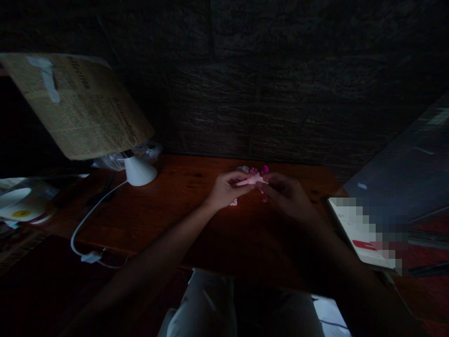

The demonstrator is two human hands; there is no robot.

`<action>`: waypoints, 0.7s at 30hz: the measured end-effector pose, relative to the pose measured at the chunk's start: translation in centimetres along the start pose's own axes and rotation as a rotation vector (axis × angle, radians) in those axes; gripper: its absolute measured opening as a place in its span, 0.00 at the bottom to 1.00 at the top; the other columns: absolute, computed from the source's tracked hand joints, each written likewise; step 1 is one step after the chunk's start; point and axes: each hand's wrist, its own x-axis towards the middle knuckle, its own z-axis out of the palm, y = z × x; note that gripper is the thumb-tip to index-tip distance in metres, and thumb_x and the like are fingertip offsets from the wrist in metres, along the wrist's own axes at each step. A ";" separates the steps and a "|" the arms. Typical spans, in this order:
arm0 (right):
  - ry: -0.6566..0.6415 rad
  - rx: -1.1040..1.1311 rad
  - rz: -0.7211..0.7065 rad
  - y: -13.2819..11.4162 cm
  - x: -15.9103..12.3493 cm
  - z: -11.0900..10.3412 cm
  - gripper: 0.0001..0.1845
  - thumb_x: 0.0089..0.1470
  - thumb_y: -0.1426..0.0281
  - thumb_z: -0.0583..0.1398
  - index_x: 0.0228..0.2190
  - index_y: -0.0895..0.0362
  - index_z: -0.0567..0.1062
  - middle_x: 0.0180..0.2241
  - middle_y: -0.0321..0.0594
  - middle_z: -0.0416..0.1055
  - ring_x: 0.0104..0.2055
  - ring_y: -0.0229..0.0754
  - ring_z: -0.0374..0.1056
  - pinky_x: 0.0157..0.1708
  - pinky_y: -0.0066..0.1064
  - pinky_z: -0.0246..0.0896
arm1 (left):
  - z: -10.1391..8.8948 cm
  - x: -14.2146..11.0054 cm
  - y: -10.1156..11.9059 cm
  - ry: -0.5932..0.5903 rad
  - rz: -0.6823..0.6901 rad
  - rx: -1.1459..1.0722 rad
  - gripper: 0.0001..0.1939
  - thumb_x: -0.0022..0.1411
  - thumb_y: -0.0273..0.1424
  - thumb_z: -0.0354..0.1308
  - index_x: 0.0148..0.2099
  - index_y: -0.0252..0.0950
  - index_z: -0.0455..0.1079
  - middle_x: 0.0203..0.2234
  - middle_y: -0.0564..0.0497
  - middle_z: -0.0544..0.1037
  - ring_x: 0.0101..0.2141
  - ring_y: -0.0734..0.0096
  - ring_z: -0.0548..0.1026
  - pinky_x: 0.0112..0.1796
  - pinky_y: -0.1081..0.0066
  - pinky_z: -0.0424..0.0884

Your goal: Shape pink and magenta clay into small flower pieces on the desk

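Between my two hands is a pale pink piece point(253, 179), soft-looking and pointed at its upper edge; the dim light hides what it is made of. My left hand point(228, 188) pinches its left end between thumb and fingers. On the other side my right hand point(286, 191) has thumb and fingertips closed on its right end. Just behind the hands, several bright pink bits point(264, 169) show on the wooden table point(168, 220). A small light pink scrap point(233, 202) lies under my left hand.
A lamp with a newsprint shade point(94, 107) and white base point(140, 172) stands at the left, its white cord point(82, 224) running over the front edge. A white cup-like container point(17, 203) sits far left. At the right lies a partly blurred white book or box point(351, 229). A dark wall rises behind.
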 end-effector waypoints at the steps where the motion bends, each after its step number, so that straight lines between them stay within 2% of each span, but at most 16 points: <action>1: -0.003 -0.015 -0.010 -0.1 0.0 0.0 0.15 0.54 0.58 0.65 0.36 0.56 0.79 0.32 0.39 0.75 0.28 0.37 0.71 0.26 0.29 0.71 | 0.1 0.0 0.1 0.000 0.016 0.004 0.11 0.49 0.30 0.69 0.38 0.34 0.78 0.38 0.47 0.84 0.38 0.69 0.81 0.42 0.69 0.76; 4: -0.002 -0.025 -0.022 -0.4 -0.1 0.1 0.15 0.54 0.57 0.65 0.35 0.56 0.79 0.29 0.37 0.74 0.26 0.36 0.69 0.25 0.28 0.70 | 0.1 -0.1 0.3 0.000 0.044 0.039 0.11 0.50 0.30 0.69 0.38 0.34 0.78 0.36 0.47 0.84 0.37 0.70 0.80 0.40 0.70 0.76; 7: 0.004 -0.025 -0.009 -0.6 -0.1 0.1 0.16 0.53 0.56 0.66 0.35 0.56 0.79 0.30 0.38 0.75 0.27 0.37 0.69 0.26 0.29 0.69 | 0.1 -0.1 0.3 0.015 0.042 0.069 0.11 0.50 0.29 0.68 0.38 0.34 0.78 0.35 0.48 0.84 0.35 0.71 0.80 0.39 0.71 0.76; 11: -0.016 -0.031 -0.007 -0.6 -0.2 0.0 0.15 0.54 0.57 0.65 0.35 0.56 0.78 0.30 0.38 0.75 0.27 0.37 0.69 0.27 0.30 0.69 | 0.1 -0.1 0.2 0.024 0.048 0.066 0.11 0.49 0.29 0.68 0.37 0.34 0.78 0.36 0.48 0.84 0.35 0.71 0.80 0.39 0.70 0.75; 21: -0.018 -0.048 -0.037 -0.4 -0.3 0.1 0.15 0.57 0.57 0.62 0.36 0.56 0.77 0.29 0.37 0.75 0.23 0.35 0.67 0.24 0.28 0.67 | 0.4 0.0 0.2 0.038 0.026 0.015 0.11 0.48 0.32 0.70 0.35 0.33 0.77 0.35 0.47 0.84 0.36 0.70 0.80 0.41 0.69 0.76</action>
